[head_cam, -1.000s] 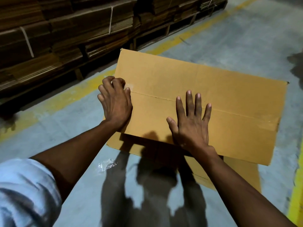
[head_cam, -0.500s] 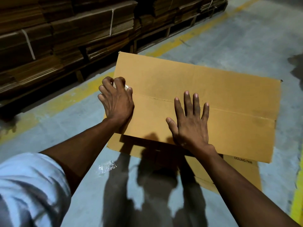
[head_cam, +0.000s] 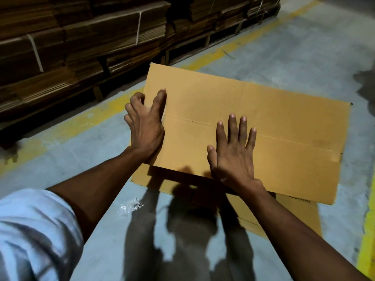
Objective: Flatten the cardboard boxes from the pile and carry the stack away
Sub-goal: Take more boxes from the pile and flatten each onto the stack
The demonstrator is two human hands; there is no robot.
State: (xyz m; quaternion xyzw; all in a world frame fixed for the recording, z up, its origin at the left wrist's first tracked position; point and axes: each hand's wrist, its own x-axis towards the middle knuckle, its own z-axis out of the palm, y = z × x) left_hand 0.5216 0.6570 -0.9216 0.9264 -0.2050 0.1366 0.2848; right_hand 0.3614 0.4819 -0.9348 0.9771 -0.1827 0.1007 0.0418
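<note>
A tan cardboard box lies on the grey floor with its top flaps closed along a centre seam. It rests on a flattened cardboard sheet whose near edge and printed corner stick out below it. My left hand is at the box's left end, thumb on the top face and fingers curled over the left edge. My right hand presses flat on the near flap, fingers spread and straight.
Strapped bundles of flat cardboard are stacked on pallets along the left and back. A yellow floor line runs in front of them, and another yellow line shows at the right. A crumpled plastic scrap lies by my left arm.
My left hand has uncurled from a fist on the seam's left end and now hooks over the box's left edge. The right hand stays flat in place.
</note>
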